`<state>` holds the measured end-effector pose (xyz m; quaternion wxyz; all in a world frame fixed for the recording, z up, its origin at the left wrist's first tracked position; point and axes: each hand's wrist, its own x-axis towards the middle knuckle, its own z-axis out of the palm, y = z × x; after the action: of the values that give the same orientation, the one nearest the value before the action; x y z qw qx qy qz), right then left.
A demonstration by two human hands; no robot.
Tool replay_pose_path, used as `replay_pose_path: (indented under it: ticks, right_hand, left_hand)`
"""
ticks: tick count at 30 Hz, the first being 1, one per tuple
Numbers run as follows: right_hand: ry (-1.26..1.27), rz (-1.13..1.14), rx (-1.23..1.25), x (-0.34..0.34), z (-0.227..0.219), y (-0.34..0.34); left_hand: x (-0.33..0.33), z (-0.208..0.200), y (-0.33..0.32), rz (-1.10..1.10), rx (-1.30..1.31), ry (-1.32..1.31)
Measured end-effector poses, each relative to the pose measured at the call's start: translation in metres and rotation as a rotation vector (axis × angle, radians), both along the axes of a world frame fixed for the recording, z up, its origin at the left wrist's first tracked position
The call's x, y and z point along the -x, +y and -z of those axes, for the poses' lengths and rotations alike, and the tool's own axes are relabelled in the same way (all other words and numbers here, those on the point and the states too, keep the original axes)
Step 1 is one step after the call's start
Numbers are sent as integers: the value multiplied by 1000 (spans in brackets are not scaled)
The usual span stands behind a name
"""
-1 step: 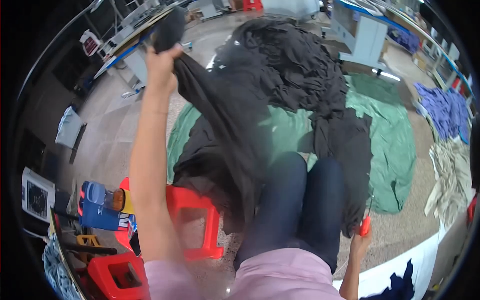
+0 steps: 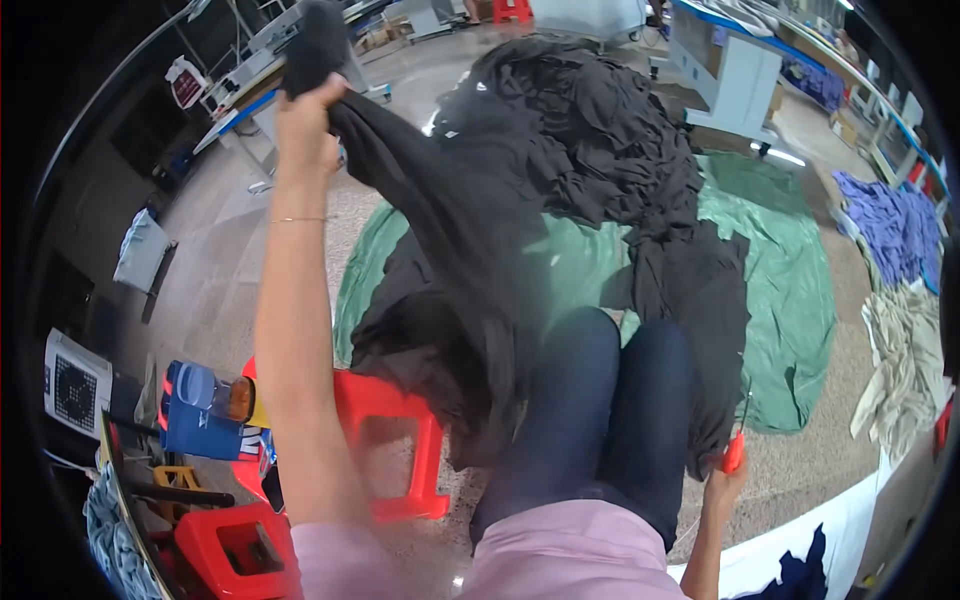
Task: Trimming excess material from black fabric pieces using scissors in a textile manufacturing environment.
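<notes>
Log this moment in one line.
left hand: grips raised dark cloth | right hand: holds red-handled tool | ahead: dark pile, green sheet

Hanging blk cloth (image 2: 432,205) blocks btwn my L hand (image 2: 308,122) & knees (image 2: 582,365); free floor (image 2: 795,478) R of my R hand (image 2: 725,487)

Worktables (image 2: 728,90) and heaped dark cloth (image 2: 600,140) show a textile workshop.
</notes>
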<state>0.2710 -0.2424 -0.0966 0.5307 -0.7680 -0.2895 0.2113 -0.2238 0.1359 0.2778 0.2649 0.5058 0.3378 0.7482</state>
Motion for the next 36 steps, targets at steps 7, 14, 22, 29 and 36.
replay_pose_path:
  ticks: [7,14,22,29,36]
  right_hand:
    - [29,54,-108,-15,8,29]
    - [-308,166,281,-84,95,46]
    - [-236,268,552,-133,160,44]
    - [-229,98,509,-141,194,86]
    - [-167,-2,619,-148,235,113]
  left_hand:
    - [57,32,-53,-141,40,-169]
    - [104,328,-158,-656,585,306]
    - [-264,262,-151,206,528,274]
    - [-529,438,-63,350,1487,-179]
    - [-477,605,-125,236,1633,626]
